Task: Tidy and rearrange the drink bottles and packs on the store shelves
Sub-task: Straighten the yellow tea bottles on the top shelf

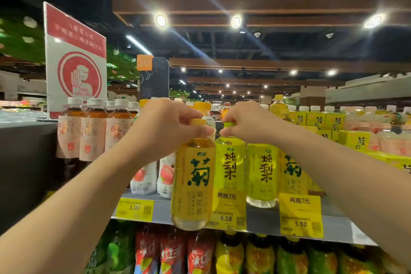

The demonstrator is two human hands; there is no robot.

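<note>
While both hands work the top shelf, left hand pinches the yellow bottle by its cap, held out in front of the shelf edge; right hand grips the cap of the green bottle just right of it, standing at the near edge

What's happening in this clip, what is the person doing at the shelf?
A person is sorting tea drinks on a store shelf. The left hand grips the yellow-capped chrysanthemum tea bottle by its neck; its base hangs in front of the shelf edge. The right hand grips the cap of a green-labelled pear drink bottle, which stands on the shelf next to a matching bottle. Yellow price tags hang below.
</note>
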